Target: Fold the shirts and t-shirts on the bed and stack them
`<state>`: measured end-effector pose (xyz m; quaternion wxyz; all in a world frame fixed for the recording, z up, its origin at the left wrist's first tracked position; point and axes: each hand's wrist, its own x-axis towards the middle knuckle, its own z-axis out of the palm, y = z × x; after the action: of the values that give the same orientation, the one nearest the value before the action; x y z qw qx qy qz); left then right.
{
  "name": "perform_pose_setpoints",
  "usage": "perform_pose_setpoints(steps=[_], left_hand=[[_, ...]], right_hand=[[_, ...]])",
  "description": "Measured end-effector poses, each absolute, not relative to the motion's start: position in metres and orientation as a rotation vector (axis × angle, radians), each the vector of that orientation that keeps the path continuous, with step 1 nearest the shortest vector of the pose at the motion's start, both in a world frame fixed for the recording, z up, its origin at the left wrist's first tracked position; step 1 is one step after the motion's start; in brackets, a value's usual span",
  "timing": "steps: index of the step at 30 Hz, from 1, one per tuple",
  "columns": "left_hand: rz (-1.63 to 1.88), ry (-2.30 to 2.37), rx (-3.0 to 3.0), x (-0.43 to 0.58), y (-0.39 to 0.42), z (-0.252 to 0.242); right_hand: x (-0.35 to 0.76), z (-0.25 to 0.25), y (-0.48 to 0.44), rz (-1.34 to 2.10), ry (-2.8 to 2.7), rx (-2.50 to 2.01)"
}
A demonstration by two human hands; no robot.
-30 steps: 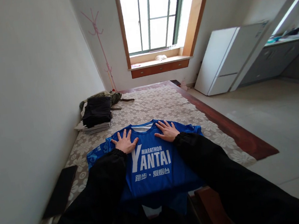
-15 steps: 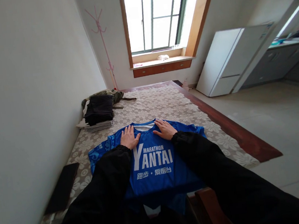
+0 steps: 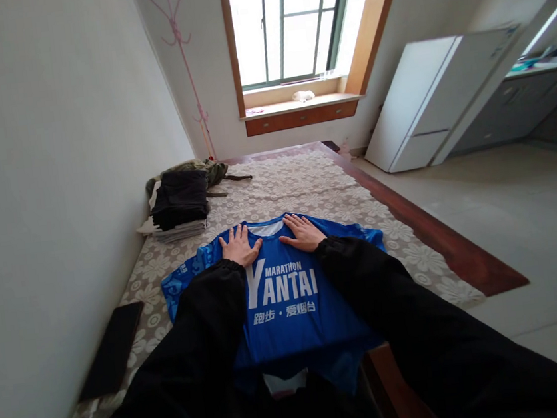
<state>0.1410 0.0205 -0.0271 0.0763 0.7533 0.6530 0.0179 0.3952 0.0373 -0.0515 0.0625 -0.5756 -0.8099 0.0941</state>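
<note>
A blue T-shirt with white "MARATHON YANTAI" lettering lies face up on a bed with a floral lace cover. My left hand rests flat on the shirt just left of the collar, fingers stretched out. On the other side of the collar my right hand lies flat in the same way. Both arms wear black sleeves. Neither hand holds anything.
A stack of folded dark clothes sits at the bed's left, by the wall. A dark flat object lies near the left edge. The bed's wooden frame runs along the right. A white cabinet and a pink coat stand stand beyond.
Both hands have slid up the shirt toward the collar and closer together, their fingers less spread. The view has shifted slightly.
</note>
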Motion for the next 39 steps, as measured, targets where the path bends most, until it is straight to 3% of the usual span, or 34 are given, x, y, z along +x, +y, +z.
perform_pose_setpoints(steps=[27, 39], left_hand=[[0.135, 1.930, 2.333, 0.125, 0.027, -0.038], [0.159, 1.833, 2.427, 0.109, -0.006, -0.016]], right_hand=[[0.395, -0.056, 0.042, 0.184, -2.412, -1.776], [0.400, -0.037, 0.010, 0.123, -2.415, -1.692]])
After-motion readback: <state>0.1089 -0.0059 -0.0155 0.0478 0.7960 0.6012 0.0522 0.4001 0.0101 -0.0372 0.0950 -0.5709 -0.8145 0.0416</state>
